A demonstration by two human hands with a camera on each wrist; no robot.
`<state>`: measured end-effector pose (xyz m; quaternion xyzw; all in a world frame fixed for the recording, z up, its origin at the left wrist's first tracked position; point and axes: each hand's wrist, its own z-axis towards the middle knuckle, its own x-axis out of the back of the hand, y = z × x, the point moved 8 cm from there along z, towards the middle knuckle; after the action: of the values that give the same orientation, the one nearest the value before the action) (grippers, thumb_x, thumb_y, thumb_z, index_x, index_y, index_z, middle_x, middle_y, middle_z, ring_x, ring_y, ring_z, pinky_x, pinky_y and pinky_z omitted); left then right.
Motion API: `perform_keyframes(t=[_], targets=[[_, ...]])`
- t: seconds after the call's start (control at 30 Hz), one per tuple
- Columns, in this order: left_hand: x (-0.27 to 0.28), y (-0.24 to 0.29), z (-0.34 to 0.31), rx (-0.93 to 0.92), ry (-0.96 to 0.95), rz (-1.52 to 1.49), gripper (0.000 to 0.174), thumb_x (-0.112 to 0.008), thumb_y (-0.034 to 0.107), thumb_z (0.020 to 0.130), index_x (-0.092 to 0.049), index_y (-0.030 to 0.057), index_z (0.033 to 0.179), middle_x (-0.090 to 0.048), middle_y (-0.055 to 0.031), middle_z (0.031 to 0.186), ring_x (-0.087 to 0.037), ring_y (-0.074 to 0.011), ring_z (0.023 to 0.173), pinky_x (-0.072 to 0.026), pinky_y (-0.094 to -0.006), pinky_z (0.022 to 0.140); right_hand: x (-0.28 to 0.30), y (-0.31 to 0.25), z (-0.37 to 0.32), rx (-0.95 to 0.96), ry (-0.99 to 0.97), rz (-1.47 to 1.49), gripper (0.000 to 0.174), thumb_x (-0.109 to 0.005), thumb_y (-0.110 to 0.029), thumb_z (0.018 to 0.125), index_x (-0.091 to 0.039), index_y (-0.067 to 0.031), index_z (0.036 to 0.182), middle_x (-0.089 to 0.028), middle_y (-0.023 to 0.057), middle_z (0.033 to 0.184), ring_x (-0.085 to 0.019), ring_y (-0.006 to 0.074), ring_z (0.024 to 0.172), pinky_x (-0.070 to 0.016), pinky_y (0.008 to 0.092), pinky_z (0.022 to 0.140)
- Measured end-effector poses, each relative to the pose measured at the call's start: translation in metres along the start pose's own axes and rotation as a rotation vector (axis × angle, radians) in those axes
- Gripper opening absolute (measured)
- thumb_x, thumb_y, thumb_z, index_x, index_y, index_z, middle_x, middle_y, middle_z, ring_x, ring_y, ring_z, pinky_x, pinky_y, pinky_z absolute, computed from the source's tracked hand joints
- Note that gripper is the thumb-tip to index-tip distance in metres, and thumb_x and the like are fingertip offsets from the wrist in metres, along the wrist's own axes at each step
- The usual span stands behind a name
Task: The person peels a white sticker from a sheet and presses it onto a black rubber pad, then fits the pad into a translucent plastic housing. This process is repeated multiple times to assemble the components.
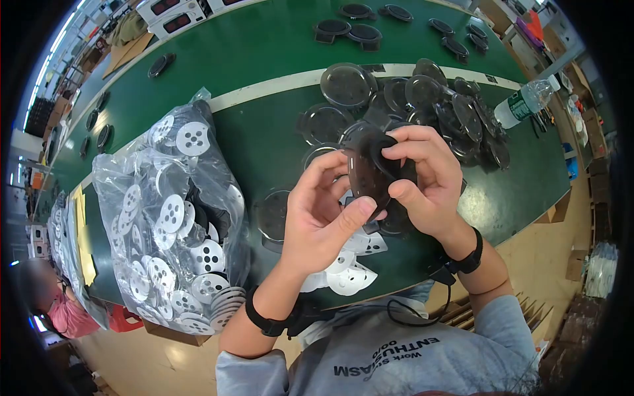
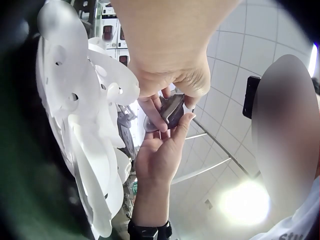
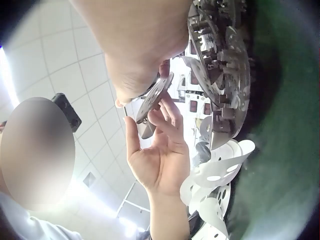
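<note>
A dark, see-through oval plastic cover (image 1: 371, 170) is held up between both hands over the table. My left hand (image 1: 320, 218) grips its left edge, thumb along the near side and fingers behind. On the far right edge, my right hand (image 1: 429, 181) pinches the cover between thumb and fingers. Seen from the right wrist, the piece (image 3: 155, 99) is edge-on with holes across its face. Beneath the hands lie loose white sheet discs (image 1: 350, 280) with punched holes. More dark covers (image 1: 422, 92) are heaped just beyond the hands.
To the left sits a clear plastic bag (image 1: 142, 165) full of white holed discs. A water bottle (image 1: 528, 102) lies at the right beside the heap. Several finished-looking dark oval pieces (image 1: 348, 30) are spread over the far green table. Another person (image 1: 66, 310) is at the far left.
</note>
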<state>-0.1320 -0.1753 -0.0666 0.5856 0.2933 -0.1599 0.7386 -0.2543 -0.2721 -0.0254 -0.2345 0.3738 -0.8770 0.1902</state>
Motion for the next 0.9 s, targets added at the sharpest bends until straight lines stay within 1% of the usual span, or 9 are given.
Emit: perform_keyframes(t=[0.03, 0.23, 0.43, 0.53, 0.83, 0.9], targets=[[-0.0001, -0.0005, 0.0001, 0.001, -0.002, 0.001, 0.053, -0.069, -0.004, 0.088, -0.042, -0.0043, 0.134, -0.051, -0.0138, 0.127, -0.055, -0.0222, 0.118, -0.0637, -0.0404, 0.085, -0.0003, -0.0005, -0.0001, 0.003, -0.007, -0.01, 0.041, -0.086, -0.029, 0.076, -0.07, -0.0039, 0.105, -0.063, 0.0128, 0.113, -0.06, 0.0172, 0.092, -0.0486, 0.0275, 0.073], [-0.0017, 0.0002, -0.001, 0.017, -0.01, -0.003, 0.055, -0.07, -0.006, 0.086, -0.043, -0.0047, 0.134, -0.051, -0.0138, 0.127, -0.055, -0.022, 0.118, -0.0629, -0.0392, 0.087, -0.0018, -0.0008, -0.0001, -0.014, -0.024, -0.004, 0.041, -0.086, -0.028, 0.075, -0.07, -0.0038, 0.105, -0.062, 0.0129, 0.115, -0.062, 0.0188, 0.095, -0.0501, 0.0279, 0.075], [-0.0014, 0.0001, -0.0012, 0.005, -0.018, 0.007, 0.056, -0.071, -0.007, 0.086, -0.043, -0.0051, 0.134, -0.05, -0.0137, 0.128, -0.055, -0.0214, 0.116, -0.0634, -0.0387, 0.084, -0.0038, -0.0018, 0.0005, 0.009, -0.056, -0.04, 0.039, -0.085, -0.027, 0.076, -0.07, -0.0035, 0.104, -0.062, 0.0133, 0.115, -0.063, 0.0219, 0.1, -0.0517, 0.0309, 0.081], [0.0001, -0.0013, -0.0021, 0.0, -0.004, -0.001, 0.057, -0.072, -0.007, 0.085, -0.042, -0.0052, 0.134, -0.05, -0.0136, 0.129, -0.055, -0.0214, 0.116, -0.0633, -0.0384, 0.083, -0.0049, -0.0001, -0.0003, -0.019, -0.047, 0.004, 0.039, -0.085, -0.026, 0.076, -0.07, -0.0034, 0.104, -0.061, 0.0135, 0.116, -0.063, 0.0228, 0.101, -0.0517, 0.0319, 0.083], [0.0011, -0.0014, -0.0026, 0.019, 0.01, 0.007, 0.06, -0.075, -0.006, 0.083, -0.044, -0.0034, 0.134, -0.05, -0.0115, 0.129, -0.056, -0.0199, 0.115, -0.0609, -0.0329, 0.087, -0.006, 0.0001, -0.001, -0.015, -0.068, -0.01, 0.039, -0.086, -0.023, 0.075, -0.07, -0.0031, 0.104, -0.059, 0.0142, 0.118, -0.062, 0.0227, 0.103, -0.0511, 0.0323, 0.086], [0.0, -0.0001, -0.0024, -0.004, 0.014, 0.012, 0.061, -0.076, -0.005, 0.082, -0.044, -0.0028, 0.134, -0.05, -0.0107, 0.129, -0.056, -0.019, 0.115, -0.0605, -0.032, 0.087, -0.0064, 0.0, -0.0009, -0.017, -0.067, 0.007, 0.04, -0.086, -0.023, 0.075, -0.07, -0.0027, 0.104, -0.059, 0.0145, 0.119, -0.062, 0.0226, 0.103, -0.051, 0.0324, 0.086]])
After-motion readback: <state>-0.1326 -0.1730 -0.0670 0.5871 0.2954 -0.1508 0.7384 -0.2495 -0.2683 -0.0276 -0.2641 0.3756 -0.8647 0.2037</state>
